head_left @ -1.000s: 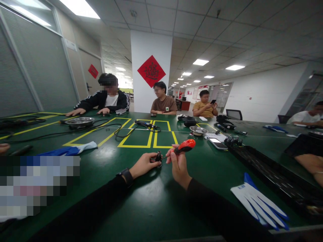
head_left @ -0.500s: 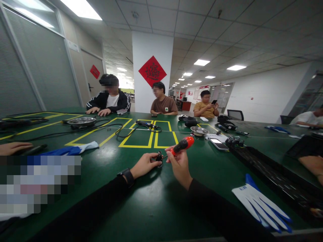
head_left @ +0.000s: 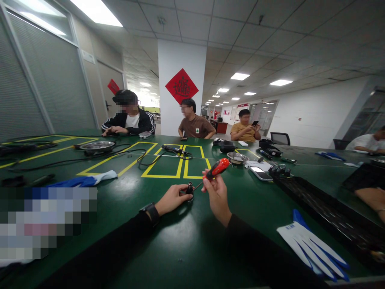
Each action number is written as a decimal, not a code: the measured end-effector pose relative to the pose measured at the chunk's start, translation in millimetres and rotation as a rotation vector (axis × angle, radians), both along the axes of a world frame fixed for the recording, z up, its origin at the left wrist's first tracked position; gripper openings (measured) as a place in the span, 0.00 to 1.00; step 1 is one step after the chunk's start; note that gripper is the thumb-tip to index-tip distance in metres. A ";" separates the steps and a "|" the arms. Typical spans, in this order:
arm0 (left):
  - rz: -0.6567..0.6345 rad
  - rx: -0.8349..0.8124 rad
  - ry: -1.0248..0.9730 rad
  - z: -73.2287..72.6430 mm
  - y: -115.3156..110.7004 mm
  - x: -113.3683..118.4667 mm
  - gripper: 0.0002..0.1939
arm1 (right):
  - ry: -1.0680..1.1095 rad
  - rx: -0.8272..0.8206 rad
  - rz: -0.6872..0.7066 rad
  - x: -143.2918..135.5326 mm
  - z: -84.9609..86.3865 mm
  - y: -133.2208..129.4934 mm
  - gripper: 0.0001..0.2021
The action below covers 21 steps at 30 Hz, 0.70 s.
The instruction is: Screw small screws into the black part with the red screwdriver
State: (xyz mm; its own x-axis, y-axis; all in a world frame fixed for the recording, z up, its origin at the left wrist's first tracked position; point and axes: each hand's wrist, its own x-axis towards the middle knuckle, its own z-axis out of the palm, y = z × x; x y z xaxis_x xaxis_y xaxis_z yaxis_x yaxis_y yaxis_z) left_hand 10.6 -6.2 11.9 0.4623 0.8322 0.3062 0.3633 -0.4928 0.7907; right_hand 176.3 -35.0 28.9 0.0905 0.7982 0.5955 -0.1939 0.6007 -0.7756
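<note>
Grips a small black fitting (head_left: pixel 189 188) with a metallic top between the thumb and fingers of the left hand (head_left: pixel 172 199), holding it roughly upright just below the middle of the frame, over the green table (head_left: pixel 126 204). Holds a red-and-black screwdriver (head_left: pixel 218 167) in the right hand (head_left: pixel 217 196), just right of centre, pinched near the front of its handle, with the handle tilted up to the right and the shaft slanting down to the side of the fitting. Seems to make contact there, though too small to tell a seated tip from one merely close by. Looks, as a judgement, to be in the middle of the work, with piece and tool paired and neither set down. Cannot tell tightening from loosening, nor count turns made or remaining. Leaves, by the same reading, the job at the side of the fitting unfinished. Also shows, at the right of the frame, small dark pieces (head_left: pixel 279 170) by the upper left end of a long black tray (head_left: pixel 309 206), too unclear to call done or waiting, and a white-and-blue glove (head_left: pixel 309 243) at the lower right, well apart from both hands
</note>
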 end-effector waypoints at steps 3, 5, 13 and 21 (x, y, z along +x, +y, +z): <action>0.011 0.007 0.009 0.0 0.2 -0.2 0.14 | 0.004 0.004 -0.004 -2.0 0.7 0.1 0.12; 0.008 -0.002 0.000 -0.2 0.5 -0.3 0.14 | 0.020 0.011 0.025 -2.5 0.4 0.4 0.11; -0.003 -0.028 -0.015 -2.0 1.1 -0.3 0.16 | 0.020 0.034 0.104 1.3 -2.3 0.8 0.16; 0.008 0.011 0.011 -1.8 0.7 -0.7 0.13 | -0.165 0.100 -0.155 -0.6 6.1 -4.0 0.09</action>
State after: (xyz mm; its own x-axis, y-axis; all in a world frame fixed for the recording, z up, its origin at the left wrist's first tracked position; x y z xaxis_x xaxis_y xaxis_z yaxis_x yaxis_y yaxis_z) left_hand 10.0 -5.4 10.2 0.4593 0.8324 0.3102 0.3757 -0.4984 0.7813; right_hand 175.7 -39.1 35.1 0.1022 0.7188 0.6877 0.0304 0.6887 -0.7244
